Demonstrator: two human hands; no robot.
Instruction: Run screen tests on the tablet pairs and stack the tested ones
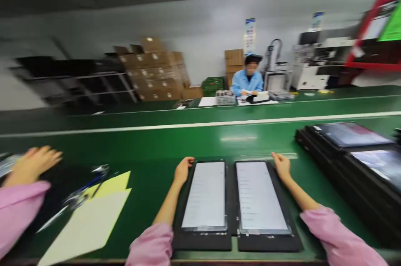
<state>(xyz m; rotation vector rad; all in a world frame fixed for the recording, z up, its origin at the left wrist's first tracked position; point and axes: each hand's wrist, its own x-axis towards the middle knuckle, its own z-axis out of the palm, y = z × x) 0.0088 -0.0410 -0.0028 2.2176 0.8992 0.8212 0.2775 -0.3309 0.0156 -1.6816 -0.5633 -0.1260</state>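
Two lit screens showing pale list pages lie side by side on a black tray (pixel 234 216) in front of me: a left screen (pixel 205 195) and a right screen (pixel 261 197). My left hand (pixel 183 171) is at the tray's upper left edge, its fingers closed on the rim. At the upper right edge, my right hand (pixel 282 165) touches the tray side with fingers curled; its grip there is partly blurred. Both pink sleeves are pushed up the forearms.
At far left is another person's hand (pixel 36 161) in a pink sleeve. Yellow and white papers (pixel 90 220) lie beside blurred tools (pixel 77 197). Stacked black trays (pixel 338 182) with screens stand right. Across the green bench (pixel 150 143) sits a person in blue (pixel 247 82).
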